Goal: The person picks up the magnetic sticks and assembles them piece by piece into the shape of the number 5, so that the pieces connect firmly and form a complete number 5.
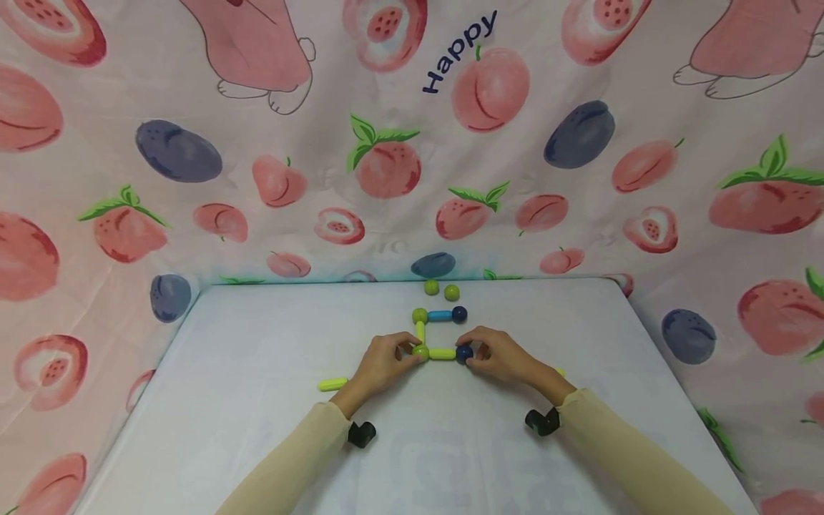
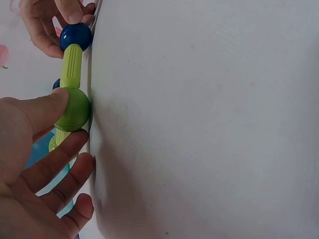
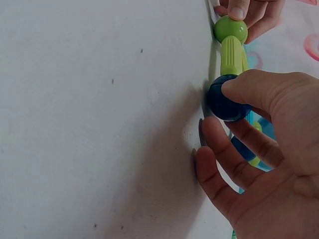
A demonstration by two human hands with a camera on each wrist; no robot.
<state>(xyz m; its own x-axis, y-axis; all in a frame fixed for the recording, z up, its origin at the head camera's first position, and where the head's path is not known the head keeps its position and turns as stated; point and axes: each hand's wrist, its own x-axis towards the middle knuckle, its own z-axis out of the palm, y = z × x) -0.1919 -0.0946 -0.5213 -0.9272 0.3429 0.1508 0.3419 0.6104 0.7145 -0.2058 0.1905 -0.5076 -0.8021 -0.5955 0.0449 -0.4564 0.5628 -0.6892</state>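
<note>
A toy frame of balls and rods lies in the middle of the table. My left hand [image 1: 384,363] pinches its near green ball [image 2: 75,110] between thumb and index finger. With thumb and fingers my right hand [image 1: 501,355] holds the near dark blue ball [image 3: 227,99]. A yellow-green rod [image 1: 442,354] joins these two balls. From the held green ball a second yellow-green rod [image 1: 420,332] runs back to a far green ball [image 1: 420,315]. There a light blue rod [image 1: 440,315] leads right to another dark blue ball [image 1: 459,315].
Two loose green balls, a left one [image 1: 431,287] and a right one [image 1: 452,292], lie near the table's back edge. A loose yellow-green rod [image 1: 332,385] lies beside my left wrist. Behind my right wrist a yellow-green tip [image 1: 561,372] shows. The fruit-print cloth [image 1: 386,236] hangs behind the white table [image 1: 257,315].
</note>
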